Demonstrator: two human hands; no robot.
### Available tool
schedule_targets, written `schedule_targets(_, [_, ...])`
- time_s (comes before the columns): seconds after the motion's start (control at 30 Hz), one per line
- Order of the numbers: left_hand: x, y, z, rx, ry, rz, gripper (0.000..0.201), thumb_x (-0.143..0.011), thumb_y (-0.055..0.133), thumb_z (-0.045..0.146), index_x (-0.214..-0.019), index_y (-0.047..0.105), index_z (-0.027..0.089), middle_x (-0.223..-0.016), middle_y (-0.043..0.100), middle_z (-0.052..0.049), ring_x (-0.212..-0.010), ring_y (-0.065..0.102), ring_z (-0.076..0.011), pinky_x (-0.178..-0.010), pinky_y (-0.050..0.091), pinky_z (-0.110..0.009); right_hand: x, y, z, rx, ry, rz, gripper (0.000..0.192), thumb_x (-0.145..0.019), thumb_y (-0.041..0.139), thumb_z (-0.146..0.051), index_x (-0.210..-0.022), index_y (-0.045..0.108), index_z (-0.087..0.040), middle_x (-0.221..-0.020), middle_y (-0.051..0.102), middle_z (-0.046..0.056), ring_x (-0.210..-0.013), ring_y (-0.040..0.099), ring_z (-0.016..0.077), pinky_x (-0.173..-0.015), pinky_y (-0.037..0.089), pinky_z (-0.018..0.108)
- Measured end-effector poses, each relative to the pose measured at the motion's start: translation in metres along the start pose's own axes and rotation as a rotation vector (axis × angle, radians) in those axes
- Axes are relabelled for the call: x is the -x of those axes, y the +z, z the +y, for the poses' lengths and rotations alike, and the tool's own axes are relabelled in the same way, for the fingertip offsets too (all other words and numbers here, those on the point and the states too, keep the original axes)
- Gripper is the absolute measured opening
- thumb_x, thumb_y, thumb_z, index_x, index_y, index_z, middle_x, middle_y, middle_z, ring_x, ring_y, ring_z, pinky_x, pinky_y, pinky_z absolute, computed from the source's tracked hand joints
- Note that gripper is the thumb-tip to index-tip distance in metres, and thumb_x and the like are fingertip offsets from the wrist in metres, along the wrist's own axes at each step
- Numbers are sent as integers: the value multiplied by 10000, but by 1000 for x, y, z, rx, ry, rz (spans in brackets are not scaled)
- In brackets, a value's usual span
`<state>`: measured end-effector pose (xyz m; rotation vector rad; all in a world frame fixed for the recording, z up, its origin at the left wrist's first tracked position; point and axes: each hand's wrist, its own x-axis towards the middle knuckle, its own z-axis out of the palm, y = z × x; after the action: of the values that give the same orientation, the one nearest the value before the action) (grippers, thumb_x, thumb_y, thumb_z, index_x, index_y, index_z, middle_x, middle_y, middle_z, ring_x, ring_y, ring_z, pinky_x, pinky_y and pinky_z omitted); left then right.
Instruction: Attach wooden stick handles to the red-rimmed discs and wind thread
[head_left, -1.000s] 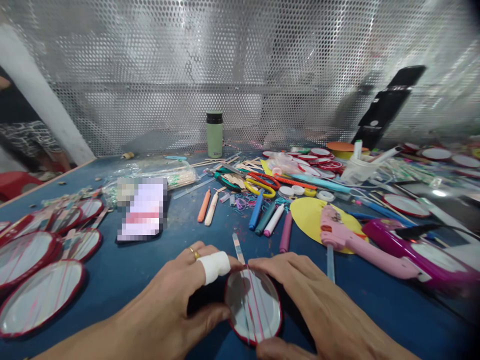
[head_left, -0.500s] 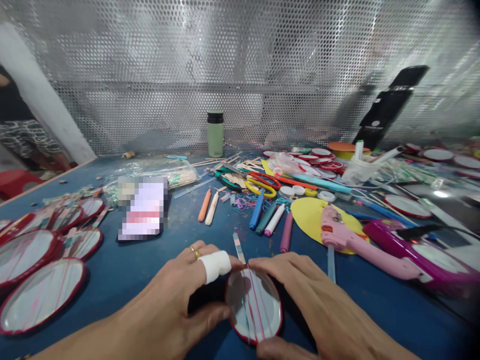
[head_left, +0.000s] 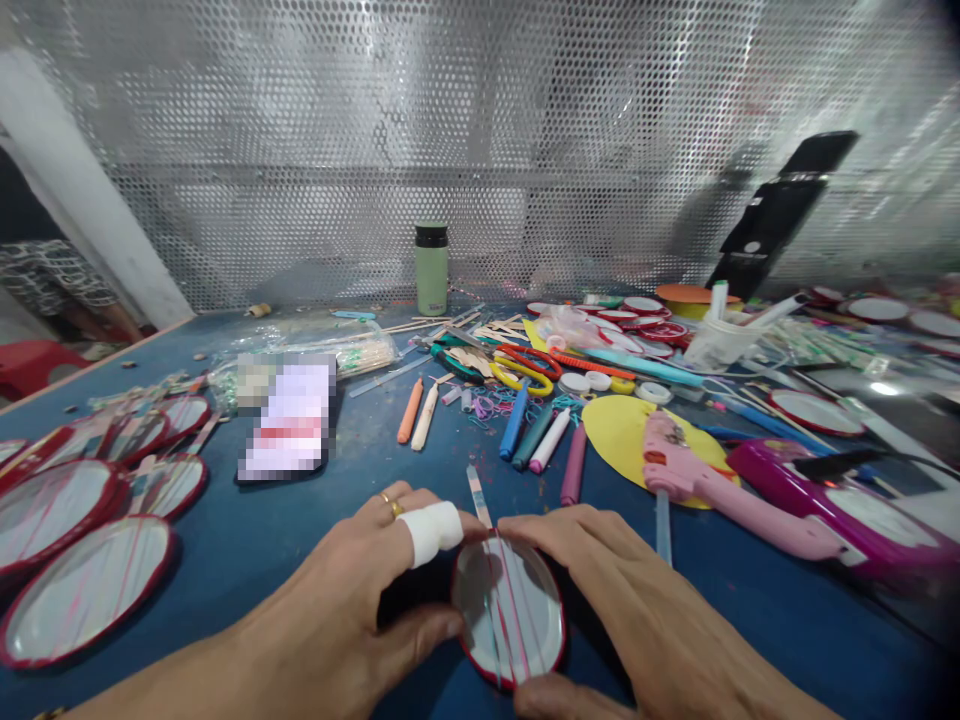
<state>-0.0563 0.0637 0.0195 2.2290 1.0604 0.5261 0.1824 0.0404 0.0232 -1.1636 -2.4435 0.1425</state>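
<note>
A small round red-rimmed disc (head_left: 517, 600) with a pale face lies in front of me, thin pink and clear strips running across it. From its far edge sticks out a flat patterned stick (head_left: 478, 494). My left hand (head_left: 405, 565), with white tape round one finger and a gold ring on another, curls about the disc's left side, index fingertip at the far rim and thumb at the left rim. On the other side, my right hand (head_left: 600, 590) grips it with fingers at the far rim and thumb at the near rim.
Similar red-rimmed discs (head_left: 90, 590) lie at left, near a phone (head_left: 289, 420). Ahead are markers (head_left: 514, 420), yellow-handled scissors (head_left: 517, 378) and a green bottle (head_left: 431, 270). A pink glue gun (head_left: 720, 500) rests at right over a yellow disc (head_left: 611, 440). Perforated metal stands behind.
Both hands keep the same grip on the disc, with almost no movement. The person at the far left has shifted slightly.
</note>
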Motion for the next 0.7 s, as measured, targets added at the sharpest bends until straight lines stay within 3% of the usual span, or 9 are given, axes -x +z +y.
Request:
schedule_targets(0.27, [-1, 0, 1, 2, 6, 4, 449, -839, 618, 150, -1265, 600, 293, -1121, 671, -26, -1031, 604, -214, -923, 490, -342, 0, -4, -3, -23, 10, -18, 576, -779, 755, -330, -1319, 562, -382, -1142, 722, 6, -981, 707, 298, -798, 612, 390])
schedule_targets(0.7, [-2, -1, 4, 65, -11, 27, 396, -836, 613, 137, -1204, 630, 283, -1130, 672, -21, -1040, 614, -200, -935, 494, -322, 5, 0, 1, -11, -31, 26, 634, -775, 777, -357, -1348, 507, -318, -1222, 699, 39, -1044, 693, 278, -880, 590, 376])
